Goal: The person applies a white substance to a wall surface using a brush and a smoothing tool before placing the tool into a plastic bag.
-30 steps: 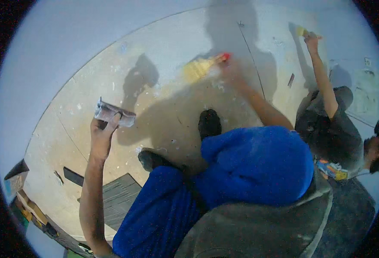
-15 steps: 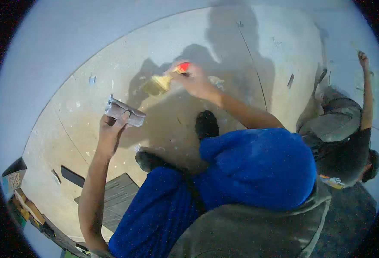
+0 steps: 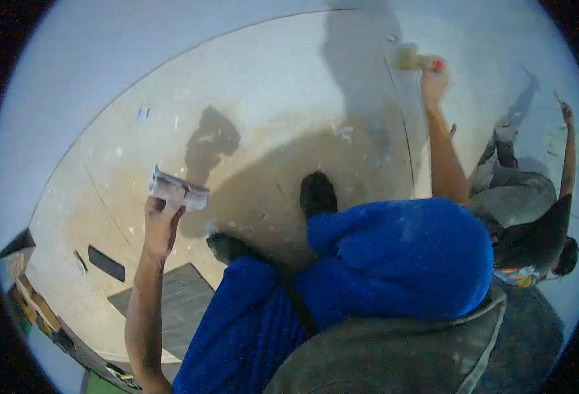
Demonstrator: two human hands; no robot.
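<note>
My left hand grips a pale, box-shaped piece with a folded upper edge, fingers and thumb pressed on its lower side. It is raised in front of me, left of my feet. My right arm stretches far forward and right; my right hand is closed round the red-ended handle of a wide flat tool. The tool's yellowish head points left, close to the pale surface; whether it touches is unclear. Motion blur hides whether the head is bristles or a blade.
My dark-socked feet rest on the pale, stained surface. A dark phone-like slab and a grey board lie at left, with boxes beyond. At right another person raises an arm holding a small yellow thing.
My right hand has swung far forward and to the right with the flat tool. My left hand has dropped slightly with the box-shaped piece. The other person's hand has moved slightly.
</note>
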